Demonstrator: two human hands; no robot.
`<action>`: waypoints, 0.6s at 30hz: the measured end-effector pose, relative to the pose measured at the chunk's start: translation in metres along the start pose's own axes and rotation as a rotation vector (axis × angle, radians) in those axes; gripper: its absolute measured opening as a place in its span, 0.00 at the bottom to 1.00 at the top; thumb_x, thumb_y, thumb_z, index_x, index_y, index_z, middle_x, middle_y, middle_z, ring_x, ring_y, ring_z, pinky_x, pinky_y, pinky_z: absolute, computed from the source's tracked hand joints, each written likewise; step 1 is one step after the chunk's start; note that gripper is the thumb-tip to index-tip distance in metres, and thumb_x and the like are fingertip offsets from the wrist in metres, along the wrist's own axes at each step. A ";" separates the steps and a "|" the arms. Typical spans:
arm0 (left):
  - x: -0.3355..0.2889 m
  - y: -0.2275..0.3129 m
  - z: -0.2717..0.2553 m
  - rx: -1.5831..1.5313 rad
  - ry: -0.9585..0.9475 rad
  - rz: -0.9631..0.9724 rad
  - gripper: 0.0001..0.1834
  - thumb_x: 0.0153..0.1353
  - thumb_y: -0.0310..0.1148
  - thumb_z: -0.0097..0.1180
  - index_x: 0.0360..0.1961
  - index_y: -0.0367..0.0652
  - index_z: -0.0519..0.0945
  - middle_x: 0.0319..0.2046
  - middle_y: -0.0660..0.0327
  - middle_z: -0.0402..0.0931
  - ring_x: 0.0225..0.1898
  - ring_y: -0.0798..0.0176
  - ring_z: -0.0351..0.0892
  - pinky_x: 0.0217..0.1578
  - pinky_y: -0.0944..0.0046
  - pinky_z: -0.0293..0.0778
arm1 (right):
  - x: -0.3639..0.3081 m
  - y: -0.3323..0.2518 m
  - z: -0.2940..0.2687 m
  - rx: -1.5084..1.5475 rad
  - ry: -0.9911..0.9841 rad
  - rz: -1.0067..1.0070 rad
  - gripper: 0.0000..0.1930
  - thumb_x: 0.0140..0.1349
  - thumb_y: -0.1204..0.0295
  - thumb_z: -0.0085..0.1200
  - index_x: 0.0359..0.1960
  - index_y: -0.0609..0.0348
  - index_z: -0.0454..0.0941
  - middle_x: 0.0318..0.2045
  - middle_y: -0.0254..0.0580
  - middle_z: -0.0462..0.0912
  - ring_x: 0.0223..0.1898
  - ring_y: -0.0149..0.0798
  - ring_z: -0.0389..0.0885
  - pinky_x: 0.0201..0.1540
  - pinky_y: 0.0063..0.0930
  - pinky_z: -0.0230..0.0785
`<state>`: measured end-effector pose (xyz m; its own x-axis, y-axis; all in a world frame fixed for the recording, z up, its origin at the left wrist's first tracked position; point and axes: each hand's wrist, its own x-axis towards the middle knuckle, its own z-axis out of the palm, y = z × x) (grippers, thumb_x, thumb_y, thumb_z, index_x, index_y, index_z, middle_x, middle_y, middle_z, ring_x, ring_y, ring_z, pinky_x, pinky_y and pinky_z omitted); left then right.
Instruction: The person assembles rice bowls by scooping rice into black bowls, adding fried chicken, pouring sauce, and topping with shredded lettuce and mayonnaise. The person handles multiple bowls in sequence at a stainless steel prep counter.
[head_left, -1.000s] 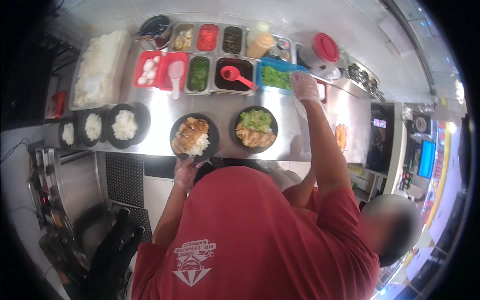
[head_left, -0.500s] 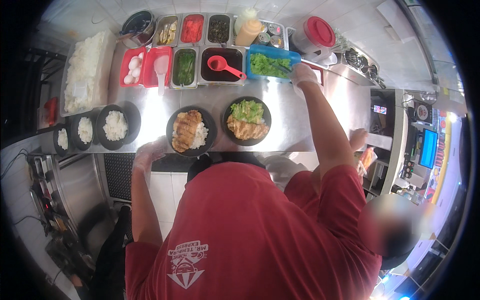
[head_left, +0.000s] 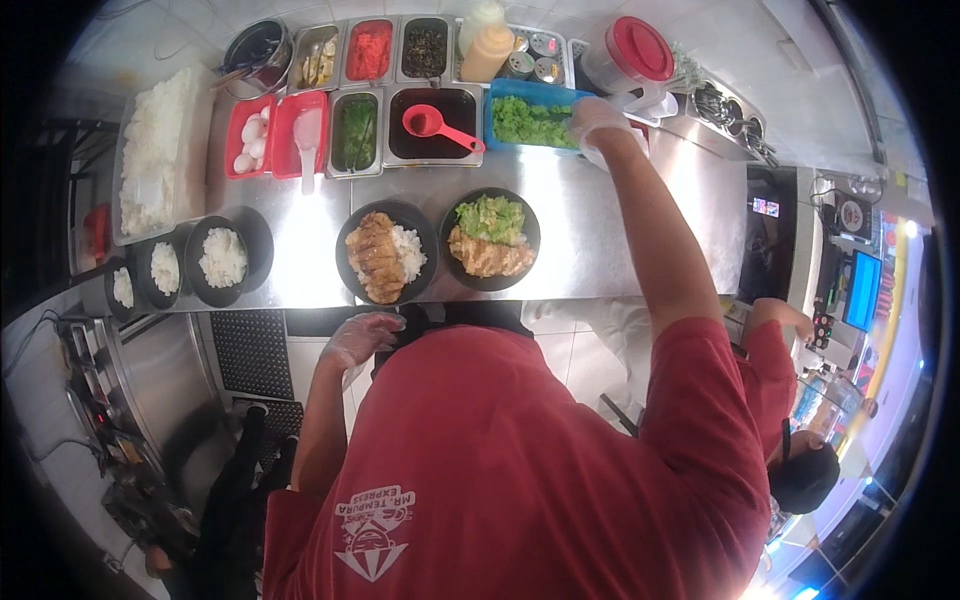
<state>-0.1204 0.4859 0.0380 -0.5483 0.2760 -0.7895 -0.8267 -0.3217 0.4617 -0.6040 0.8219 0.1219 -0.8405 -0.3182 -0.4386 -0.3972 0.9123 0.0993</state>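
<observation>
Leafy greens: one lot, in blue tray, rear of steel counter. Right hand, gloved: at tray's right end, as half a second ago; fingers bent, grip cannot be told. Left hand, gloved: fingers loosely bent, slightly parted, nothing seen held; formerly at counter's front edge, now just off it. Bowl of sliced meat and rice: near front edge, position kept. Bowl of greens and meat: just right of it, likewise. Steel surface: runs rightward from bowls, right forearm crossing above. Co-worker: beyond right end, arm withdrawn from counter.
</observation>
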 end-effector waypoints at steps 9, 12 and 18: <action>-0.008 0.015 -0.014 0.278 -0.063 -0.205 0.21 0.69 0.30 0.58 0.62 0.41 0.80 0.50 0.59 0.85 0.46 0.66 0.83 0.46 0.66 0.80 | -0.006 -0.013 -0.007 -0.071 0.051 -0.174 0.16 0.63 0.63 0.56 0.38 0.64 0.87 0.41 0.62 0.87 0.46 0.60 0.87 0.51 0.51 0.78; 0.009 0.029 0.041 0.886 -0.112 0.125 0.27 0.71 0.33 0.58 0.71 0.50 0.73 0.52 0.61 0.85 0.47 0.66 0.83 0.51 0.61 0.79 | -0.006 -0.013 0.002 0.003 0.101 -0.190 0.16 0.63 0.62 0.55 0.38 0.63 0.87 0.41 0.62 0.87 0.46 0.59 0.86 0.52 0.52 0.77; 0.102 -0.014 0.100 -0.109 -0.172 0.201 0.46 0.68 0.33 0.62 0.80 0.51 0.47 0.66 0.54 0.71 0.57 0.57 0.80 0.58 0.55 0.79 | -0.019 0.013 -0.010 0.018 0.063 -0.167 0.13 0.62 0.68 0.55 0.39 0.63 0.87 0.43 0.59 0.87 0.48 0.59 0.87 0.51 0.48 0.79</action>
<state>-0.1778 0.6094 -0.0081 -0.7209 0.3436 -0.6019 -0.6859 -0.4780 0.5486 -0.5970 0.8372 0.1408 -0.7849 -0.4812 -0.3904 -0.5273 0.8496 0.0130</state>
